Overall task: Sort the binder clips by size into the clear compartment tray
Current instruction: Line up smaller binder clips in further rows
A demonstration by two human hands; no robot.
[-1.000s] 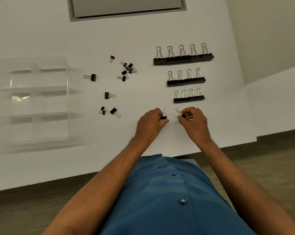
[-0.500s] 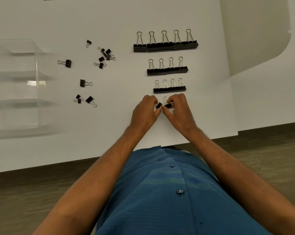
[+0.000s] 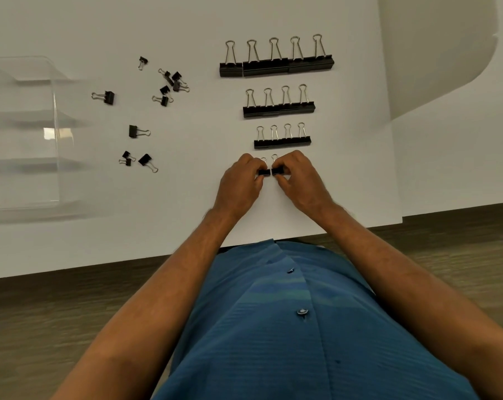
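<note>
My left hand (image 3: 240,183) pinches a small black binder clip (image 3: 263,172) on the white table. My right hand (image 3: 301,180) pinches a second small clip (image 3: 278,170) pressed right beside it. Beyond them lie three neat rows of black clips: the smaller row (image 3: 282,141), a medium row (image 3: 278,108) and the largest row (image 3: 276,66). Several loose small clips are scattered to the left, a cluster (image 3: 171,85) and single ones (image 3: 136,131). The clear compartment tray (image 3: 54,134) stands at the far left with nothing visible in it.
The white table's front edge (image 3: 158,256) runs just before my blue shirt. A table corner (image 3: 400,220) ends close to my right forearm, with a curved white surface (image 3: 461,140) beyond it. Wooden floor shows below.
Both hands brought their small clips together, side by side, below the third row. The view shifted, so the tray slid toward the left edge.
</note>
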